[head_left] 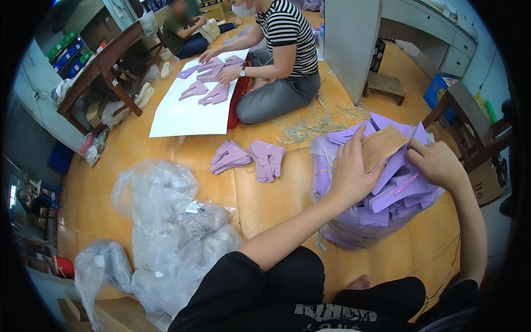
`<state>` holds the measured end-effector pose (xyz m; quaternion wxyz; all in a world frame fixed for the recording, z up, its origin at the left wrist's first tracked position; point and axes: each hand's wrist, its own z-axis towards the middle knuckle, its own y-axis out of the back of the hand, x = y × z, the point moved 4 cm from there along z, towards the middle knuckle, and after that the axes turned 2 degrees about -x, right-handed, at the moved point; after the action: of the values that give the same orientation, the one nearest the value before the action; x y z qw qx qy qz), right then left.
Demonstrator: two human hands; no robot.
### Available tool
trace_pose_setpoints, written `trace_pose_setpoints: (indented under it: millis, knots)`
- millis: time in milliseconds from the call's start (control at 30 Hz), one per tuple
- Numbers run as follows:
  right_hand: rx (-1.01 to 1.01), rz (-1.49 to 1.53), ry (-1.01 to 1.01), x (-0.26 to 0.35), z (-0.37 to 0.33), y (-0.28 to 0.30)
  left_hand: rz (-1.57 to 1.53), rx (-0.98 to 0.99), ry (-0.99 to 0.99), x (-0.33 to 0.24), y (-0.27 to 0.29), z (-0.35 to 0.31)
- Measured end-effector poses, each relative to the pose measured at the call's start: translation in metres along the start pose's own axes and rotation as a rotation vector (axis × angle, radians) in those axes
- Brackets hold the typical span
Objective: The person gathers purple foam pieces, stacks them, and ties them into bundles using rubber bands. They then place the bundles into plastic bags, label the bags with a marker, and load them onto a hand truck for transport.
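Underfoot, a wooden floor (260, 205) carries everything, and the person sits on it with black-clad legs drawn in at the lower edge. Largest on it is a white sheet (188, 119) at the upper left, where a co-worker in a striped top lays out purple pieces (213, 77) with both hands; a second seated person shows behind, near a wooden table (105, 61). To the lower left lies a heap of clear bags (166, 232), crumpled and partly filled with pale bundles. Right of centre stands a clear sack (359, 221) stuffed with flat purple cutouts (395, 188), which rise above its rim. Between the sack and the sheet, two small stacks (249, 157) of the same purple pieces rest on the bare floor, just beside each other, with a scatter of straw (310, 127) a little beyond them. The left hand (348, 171) rests on top of the sack, fingers closed around a brown card (381, 145) whose near edge it pinches, thumb pointing up along it. The right hand (437, 163) is curled on the purple cutouts at the sack's right side, fingertips pressed into the pile near the card's right corner; whether it actually grips a piece I cannot tell. The card sits tilted atop the cutouts, between the two hands.
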<state>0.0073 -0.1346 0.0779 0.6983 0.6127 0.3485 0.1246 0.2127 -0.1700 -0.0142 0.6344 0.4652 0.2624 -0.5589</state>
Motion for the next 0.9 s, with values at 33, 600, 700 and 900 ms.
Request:
trace_pose_setpoints:
  millis: [33,600,700,900]
  knots:
    - [-0.037,0.027,-0.004,0.000,-0.002,0.001,0.001,-0.002,-0.008,-0.001,-0.001,0.000]
    - [-0.252,0.375,-0.236,-0.002,-0.028,-0.012,0.067,0.022,-0.178,-0.011,-0.015,0.003]
    - [-0.341,0.335,-0.285,0.002,-0.034,-0.008,0.122,0.077,-0.259,-0.023,-0.019,0.007]
    - [-0.807,0.421,-0.575,0.008,-0.036,-0.020,0.143,0.233,-0.427,-0.033,-0.033,0.022]
